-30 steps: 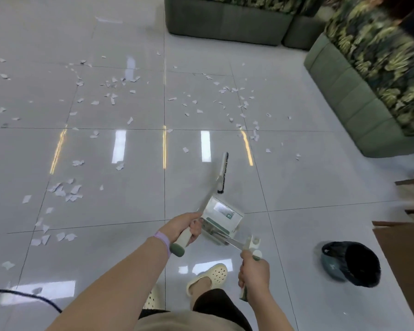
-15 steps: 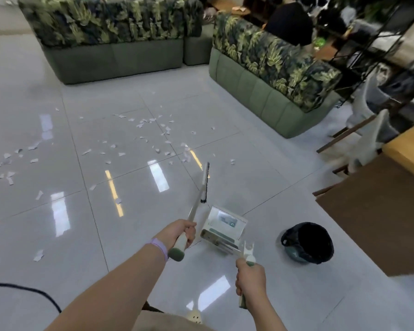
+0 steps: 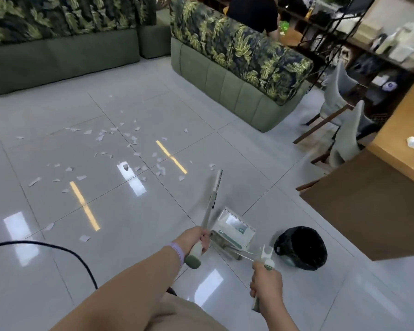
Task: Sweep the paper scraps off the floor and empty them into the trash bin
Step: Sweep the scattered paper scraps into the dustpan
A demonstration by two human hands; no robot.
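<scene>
Head view, black-lined trash bin (image 3: 301,247), dustpan (image 3: 233,229) beside

Glossy pale grey floor (image 3: 225,149) with white paper scraps (image 3: 101,137), green sofas (image 3: 237,84) with dark leafy-print cushions, black-lined trash bin (image 3: 301,247), white-and-green broom (image 3: 213,199) and dustpan (image 3: 233,229).

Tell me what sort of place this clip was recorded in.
Probably a lounge or office common area: leaf-print sofas on a glossy tiled floor, a wooden desk with chairs, and wire shelving behind.
</scene>
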